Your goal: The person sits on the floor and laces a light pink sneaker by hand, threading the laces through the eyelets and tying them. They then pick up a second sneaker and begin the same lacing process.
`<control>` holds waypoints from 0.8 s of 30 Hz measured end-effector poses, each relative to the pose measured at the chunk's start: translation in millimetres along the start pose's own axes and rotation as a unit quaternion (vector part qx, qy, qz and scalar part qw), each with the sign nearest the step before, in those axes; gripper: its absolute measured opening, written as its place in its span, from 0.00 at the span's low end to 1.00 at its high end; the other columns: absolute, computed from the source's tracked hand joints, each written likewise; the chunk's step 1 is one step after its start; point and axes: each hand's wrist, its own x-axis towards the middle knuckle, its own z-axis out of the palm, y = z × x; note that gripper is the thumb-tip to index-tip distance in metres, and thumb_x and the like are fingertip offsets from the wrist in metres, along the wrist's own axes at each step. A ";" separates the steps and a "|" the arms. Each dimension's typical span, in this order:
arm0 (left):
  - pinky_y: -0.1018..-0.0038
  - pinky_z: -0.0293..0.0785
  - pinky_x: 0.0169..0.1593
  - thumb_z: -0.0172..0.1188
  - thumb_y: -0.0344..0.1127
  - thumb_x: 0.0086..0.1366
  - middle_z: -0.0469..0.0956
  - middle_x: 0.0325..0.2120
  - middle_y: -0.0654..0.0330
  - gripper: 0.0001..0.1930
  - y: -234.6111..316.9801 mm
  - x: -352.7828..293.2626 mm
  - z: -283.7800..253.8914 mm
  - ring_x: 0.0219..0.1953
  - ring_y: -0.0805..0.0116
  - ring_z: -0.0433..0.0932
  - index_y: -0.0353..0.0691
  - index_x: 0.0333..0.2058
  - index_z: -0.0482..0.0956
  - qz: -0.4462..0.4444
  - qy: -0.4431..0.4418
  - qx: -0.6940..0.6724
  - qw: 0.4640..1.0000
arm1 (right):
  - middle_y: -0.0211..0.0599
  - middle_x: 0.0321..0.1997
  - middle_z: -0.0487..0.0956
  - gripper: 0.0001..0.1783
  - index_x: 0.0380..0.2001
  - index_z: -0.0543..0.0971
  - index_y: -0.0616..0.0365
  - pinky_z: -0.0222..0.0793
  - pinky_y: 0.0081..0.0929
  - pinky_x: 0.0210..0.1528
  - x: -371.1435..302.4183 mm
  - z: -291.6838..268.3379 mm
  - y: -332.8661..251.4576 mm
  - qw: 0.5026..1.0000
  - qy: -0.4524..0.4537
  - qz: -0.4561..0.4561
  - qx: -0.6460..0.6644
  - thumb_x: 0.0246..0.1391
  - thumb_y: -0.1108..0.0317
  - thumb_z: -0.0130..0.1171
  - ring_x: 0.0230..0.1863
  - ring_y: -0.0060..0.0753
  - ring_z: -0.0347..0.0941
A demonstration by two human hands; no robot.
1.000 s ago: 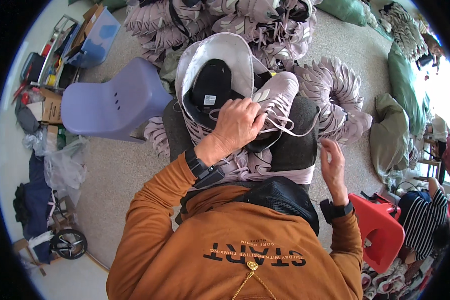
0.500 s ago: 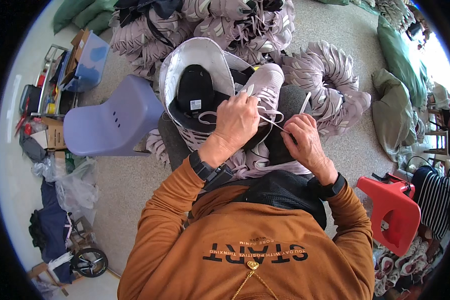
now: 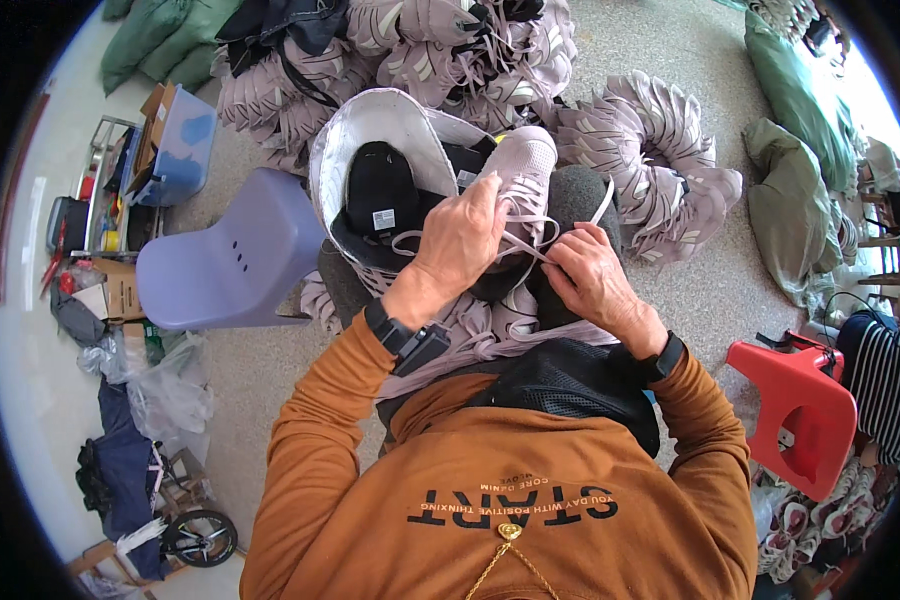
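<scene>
A pale lilac shoe upper (image 3: 526,166) with a perforated toe rests on my lap, toe pointing away from me. My left hand (image 3: 458,242) is closed beside its laced opening, pinching a pale shoelace (image 3: 518,243). To the right, my right hand (image 3: 600,277) pinches another stretch of lace between thumb and fingers, and a loose end sticks up above it. The laces cross between my hands, over the shoe's opening. Left of the shoe stands a white-lined round bag (image 3: 355,128) with a black padded piece (image 3: 381,190) bearing a white label inside.
Stacked lilac uppers (image 3: 440,60) lie ahead, and a curved row of them (image 3: 660,140) sits at the right. A purple chair (image 3: 225,255) stands left, a red stool (image 3: 795,410) right. Green sacks (image 3: 795,90) lie far right; a blue bin (image 3: 182,145) is far left.
The whole view has shifted slightly. Both hands keep their grip on the laces; the lace tip that showed above my left fingers no longer stands out.
</scene>
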 end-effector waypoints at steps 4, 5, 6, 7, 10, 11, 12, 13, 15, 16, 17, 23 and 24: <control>0.58 0.76 0.37 0.60 0.33 0.66 0.78 0.33 0.48 0.09 2.5 -10.9 -6.2 0.34 0.49 0.81 0.33 0.40 0.74 -0.041 -0.038 0.012 0.998 | 0.40 0.31 0.76 0.05 0.32 0.78 0.59 0.62 0.47 0.63 -3.8 -2.2 1.7 1.000 -0.019 0.004 0.009 0.54 0.70 0.61 0.40 0.44 0.75; 0.58 0.76 0.37 0.60 0.33 0.66 0.77 0.32 0.48 0.09 1.6 -11.1 -6.1 0.33 0.49 0.80 0.34 0.39 0.74 -0.043 -0.036 0.015 0.998 | 0.40 0.31 0.76 0.05 0.32 0.78 0.59 0.62 0.47 0.64 -3.7 -2.4 0.8 1.000 -0.025 0.006 0.011 0.54 0.70 0.61 0.40 0.44 0.75; 0.59 0.76 0.36 0.60 0.33 0.66 0.76 0.31 0.49 0.08 0.5 -10.4 -4.7 0.32 0.49 0.80 0.34 0.38 0.75 -0.044 -0.034 0.018 0.998 | 0.40 0.31 0.76 0.05 0.32 0.78 0.59 0.62 0.47 0.64 -3.4 -2.0 -0.1 1.000 -0.025 0.002 0.013 0.54 0.70 0.61 0.40 0.44 0.75; 0.59 0.76 0.36 0.60 0.33 0.66 0.76 0.30 0.50 0.08 -0.7 -9.1 -2.8 0.31 0.48 0.79 0.35 0.37 0.75 -0.044 -0.031 0.021 0.998 | 0.40 0.31 0.76 0.04 0.32 0.78 0.59 0.62 0.47 0.64 -2.9 -2.1 -0.5 1.000 -0.024 -0.001 0.012 0.54 0.71 0.61 0.40 0.44 0.75; 0.59 0.76 0.36 0.59 0.31 0.66 0.77 0.30 0.50 0.06 -4.6 -9.2 3.5 0.31 0.48 0.80 0.35 0.38 0.74 -0.031 -0.011 0.037 0.999 | 0.40 0.31 0.76 0.04 0.32 0.78 0.59 0.62 0.48 0.64 -3.2 -1.0 -0.4 1.000 -0.024 -0.002 0.008 0.54 0.71 0.61 0.40 0.44 0.75; 0.59 0.77 0.36 0.59 0.31 0.66 0.78 0.30 0.50 0.06 -5.0 -9.0 4.6 0.31 0.48 0.80 0.36 0.38 0.73 -0.043 -0.005 0.027 0.999 | 0.40 0.32 0.76 0.04 0.32 0.78 0.59 0.62 0.48 0.64 -4.0 -0.3 0.5 1.000 -0.025 -0.001 0.006 0.53 0.71 0.61 0.41 0.43 0.75; 0.59 0.77 0.36 0.59 0.31 0.66 0.78 0.30 0.50 0.06 -5.3 -8.9 5.3 0.31 0.48 0.80 0.36 0.38 0.73 -0.055 0.001 0.017 0.998 | 0.39 0.32 0.76 0.04 0.32 0.78 0.59 0.62 0.48 0.64 -4.7 0.2 2.3 1.000 -0.024 -0.002 0.003 0.53 0.71 0.61 0.41 0.43 0.75; 0.59 0.77 0.35 0.59 0.30 0.67 0.78 0.29 0.50 0.06 -5.4 -9.2 5.3 0.31 0.48 0.81 0.36 0.38 0.72 -0.067 0.007 0.008 0.998 | 0.39 0.31 0.76 0.04 0.32 0.78 0.59 0.61 0.48 0.64 -4.8 0.4 3.5 1.000 -0.023 -0.004 0.001 0.53 0.71 0.61 0.41 0.43 0.75; 0.59 0.77 0.36 0.59 0.30 0.67 0.79 0.28 0.50 0.06 -4.8 -9.9 5.7 0.30 0.49 0.81 0.36 0.40 0.72 -0.060 0.003 0.017 0.998 | 0.39 0.31 0.76 0.04 0.32 0.78 0.59 0.61 0.48 0.64 -4.9 1.8 3.7 1.000 -0.021 -0.007 -0.001 0.53 0.71 0.61 0.41 0.43 0.75; 0.59 0.77 0.36 0.59 0.30 0.67 0.79 0.28 0.50 0.07 -4.3 -9.1 5.2 0.30 0.49 0.81 0.36 0.40 0.72 -0.056 0.002 0.022 0.998 | 0.39 0.31 0.76 0.04 0.32 0.78 0.59 0.61 0.48 0.64 -4.3 1.0 2.6 1.000 -0.020 -0.009 -0.003 0.53 0.71 0.61 0.40 0.43 0.75; 0.59 0.77 0.36 0.59 0.30 0.66 0.79 0.28 0.50 0.08 -3.5 -9.6 3.7 0.30 0.49 0.81 0.36 0.41 0.72 -0.045 0.010 0.014 0.999 | 0.40 0.31 0.76 0.04 0.32 0.78 0.59 0.61 0.48 0.64 -3.9 0.3 1.7 1.000 -0.019 -0.011 -0.004 0.54 0.71 0.61 0.40 0.43 0.75; 0.60 0.78 0.38 0.63 0.31 0.62 0.77 0.31 0.50 0.12 -2.9 -22.4 -5.7 0.35 0.50 0.81 0.34 0.41 0.74 0.003 0.012 0.051 0.999 | 0.41 0.32 0.76 0.06 0.31 0.77 0.59 0.61 0.49 0.63 -4.6 -1.6 0.3 0.999 -0.034 -0.019 -0.006 0.54 0.70 0.63 0.39 0.45 0.75; 0.61 0.77 0.38 0.64 0.31 0.61 0.76 0.32 0.50 0.12 -7.0 -25.5 -3.6 0.35 0.51 0.80 0.34 0.41 0.74 -0.013 -0.003 0.049 0.999 | 0.41 0.32 0.77 0.06 0.32 0.77 0.60 0.63 0.47 0.61 -4.3 -1.5 -1.3 0.999 -0.035 -0.015 0.007 0.54 0.70 0.63 0.39 0.46 0.75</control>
